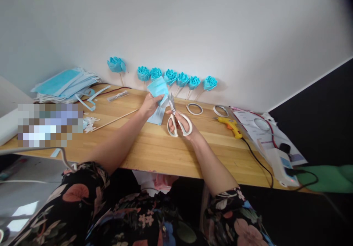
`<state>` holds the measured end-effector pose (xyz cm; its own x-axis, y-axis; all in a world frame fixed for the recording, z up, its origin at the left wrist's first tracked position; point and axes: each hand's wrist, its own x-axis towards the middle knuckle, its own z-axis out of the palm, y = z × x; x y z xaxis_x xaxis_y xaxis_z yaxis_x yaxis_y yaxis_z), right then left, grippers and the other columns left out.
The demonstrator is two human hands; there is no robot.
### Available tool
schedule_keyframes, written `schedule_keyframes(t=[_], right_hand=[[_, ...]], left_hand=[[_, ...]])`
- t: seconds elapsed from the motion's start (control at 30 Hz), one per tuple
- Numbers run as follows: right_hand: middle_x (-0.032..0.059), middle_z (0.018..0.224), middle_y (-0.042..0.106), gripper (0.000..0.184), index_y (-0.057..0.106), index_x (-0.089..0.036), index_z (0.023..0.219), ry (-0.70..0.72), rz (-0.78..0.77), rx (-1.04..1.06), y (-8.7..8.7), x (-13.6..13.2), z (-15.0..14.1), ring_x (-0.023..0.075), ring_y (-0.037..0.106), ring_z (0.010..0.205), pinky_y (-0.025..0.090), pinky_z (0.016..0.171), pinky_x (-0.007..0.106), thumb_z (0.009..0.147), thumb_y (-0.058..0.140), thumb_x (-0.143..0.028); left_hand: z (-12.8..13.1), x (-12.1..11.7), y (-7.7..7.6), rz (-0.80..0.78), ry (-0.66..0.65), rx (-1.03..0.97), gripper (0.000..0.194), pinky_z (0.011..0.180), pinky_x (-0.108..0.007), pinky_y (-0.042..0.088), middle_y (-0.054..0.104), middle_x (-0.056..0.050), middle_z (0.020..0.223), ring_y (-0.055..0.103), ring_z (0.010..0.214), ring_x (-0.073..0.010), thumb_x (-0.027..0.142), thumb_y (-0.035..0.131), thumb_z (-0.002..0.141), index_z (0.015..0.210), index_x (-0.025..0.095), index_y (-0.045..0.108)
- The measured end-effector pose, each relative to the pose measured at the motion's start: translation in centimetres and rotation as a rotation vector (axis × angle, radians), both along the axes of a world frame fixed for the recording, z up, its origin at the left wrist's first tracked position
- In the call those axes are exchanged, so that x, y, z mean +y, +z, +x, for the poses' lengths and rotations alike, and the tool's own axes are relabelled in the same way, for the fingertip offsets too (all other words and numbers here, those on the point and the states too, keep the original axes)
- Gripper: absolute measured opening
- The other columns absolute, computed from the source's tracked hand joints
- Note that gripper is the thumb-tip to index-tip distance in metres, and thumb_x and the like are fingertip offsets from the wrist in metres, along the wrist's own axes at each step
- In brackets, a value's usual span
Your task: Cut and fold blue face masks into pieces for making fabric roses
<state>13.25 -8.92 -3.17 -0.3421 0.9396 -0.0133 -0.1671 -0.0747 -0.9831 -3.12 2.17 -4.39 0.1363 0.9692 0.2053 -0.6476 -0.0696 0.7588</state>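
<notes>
My left hand pinches a folded piece of blue face-mask fabric above the table. In my right hand is a pair of scissors with white handles, the fingers through the loops. The blades point up and away, close to the fabric's right edge; whether they touch it I cannot tell. Beneath the left hand another light blue piece of fabric lies on the wooden table. Behind the hands, several blue fabric flowers on thin sticks lean against the wall.
A stack of face masks lies at the back left, with cut strips and a wooden stick nearby. Two tape rolls sit right of the hands. Further right are a yellow glue gun, its cord and a power strip.
</notes>
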Motion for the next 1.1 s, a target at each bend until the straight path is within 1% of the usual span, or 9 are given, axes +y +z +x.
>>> schedule_keyframes(t=[0.07,0.17,0.27,0.47,0.57,0.67,0.77,0.93,1.1], right_hand=[[-0.0014,0.070,0.067,0.054,0.064,-0.020,0.113,-0.001,0.005,0.000,-0.01,0.00,-0.03,0.0117,0.060,0.050,0.048,0.047,0.024,0.084,0.063,-0.065],[-0.0015,0.069,0.067,0.056,0.063,-0.020,0.115,-0.009,0.006,-0.005,0.09,-0.02,-0.04,0.0116,0.060,0.051,0.049,0.048,0.024,0.083,0.063,-0.066],[-0.0017,0.068,0.066,0.058,0.062,-0.020,0.116,-0.018,0.001,-0.008,0.25,-0.05,-0.04,0.0120,0.060,0.052,0.049,0.049,0.024,0.082,0.064,-0.067],[-0.0013,0.069,0.067,0.058,0.064,-0.019,0.113,-0.031,0.000,-0.021,0.39,-0.09,-0.05,0.0116,0.060,0.051,0.048,0.048,0.024,0.080,0.065,-0.067],[-0.0013,0.069,0.067,0.058,0.064,-0.020,0.113,-0.033,-0.004,-0.017,0.30,-0.05,-0.04,0.0117,0.060,0.051,0.049,0.048,0.024,0.080,0.065,-0.068],[-0.0014,0.069,0.067,0.059,0.064,-0.020,0.113,-0.032,-0.010,-0.012,0.17,0.02,-0.02,0.0118,0.060,0.051,0.049,0.047,0.024,0.080,0.065,-0.068],[-0.0014,0.069,0.067,0.058,0.064,-0.020,0.114,-0.025,-0.007,-0.006,0.06,0.08,0.01,0.0116,0.060,0.052,0.049,0.049,0.024,0.081,0.065,-0.067],[-0.0018,0.069,0.067,0.056,0.063,-0.020,0.115,-0.016,-0.006,0.009,0.03,0.11,0.06,0.0117,0.060,0.051,0.049,0.048,0.024,0.082,0.064,-0.066],[-0.0020,0.069,0.067,0.056,0.063,-0.021,0.114,-0.027,-0.004,0.013,0.07,0.11,0.04,0.0119,0.060,0.052,0.049,0.049,0.025,0.082,0.065,-0.066]], left_hand=[[0.10,0.02,-0.18,0.017,-0.010,0.007,0.040,0.087,-0.032,0.053,0.076,-0.003,0.083,0.072,0.085,-0.0197,0.028,0.094,0.053,0.082,0.016,0.069],[0.22,0.07,-0.36,0.025,-0.013,0.023,0.044,0.088,-0.033,0.054,0.077,-0.005,0.085,0.072,0.088,-0.0213,0.032,0.095,0.050,0.083,0.016,0.070],[0.24,0.12,-0.34,0.010,0.003,0.025,0.045,0.089,-0.033,0.054,0.077,-0.006,0.087,0.072,0.091,-0.0222,0.033,0.096,0.049,0.081,0.016,0.070],[0.17,-0.03,0.01,0.003,0.000,-0.027,0.042,0.090,-0.032,0.052,0.075,-0.001,0.081,0.071,0.082,-0.0173,0.028,0.095,0.050,0.081,0.016,0.069],[0.20,-0.17,0.06,0.013,0.003,0.001,0.043,0.088,-0.032,0.053,0.075,-0.002,0.081,0.071,0.080,-0.0177,0.028,0.095,0.051,0.082,0.016,0.069],[0.21,-0.22,-0.04,0.038,-0.028,0.042,0.043,0.083,-0.032,0.054,0.075,-0.003,0.080,0.071,0.078,-0.0185,0.031,0.094,0.052,0.084,0.016,0.070],[0.20,-0.14,-0.14,0.047,-0.033,0.036,0.042,0.081,-0.032,0.054,0.075,-0.002,0.079,0.071,0.076,-0.0178,0.031,0.095,0.052,0.083,0.015,0.071],[0.25,0.19,-0.22,-0.021,0.020,-0.032,0.040,0.087,-0.030,0.053,0.076,-0.001,0.081,0.071,0.080,-0.0169,0.026,0.094,0.051,0.081,0.017,0.069],[0.38,0.22,-0.30,-0.052,-0.003,-0.013,0.040,0.088,-0.031,0.054,0.076,0.000,0.083,0.072,0.085,-0.0179,0.030,0.094,0.056,0.085,0.017,0.068]])
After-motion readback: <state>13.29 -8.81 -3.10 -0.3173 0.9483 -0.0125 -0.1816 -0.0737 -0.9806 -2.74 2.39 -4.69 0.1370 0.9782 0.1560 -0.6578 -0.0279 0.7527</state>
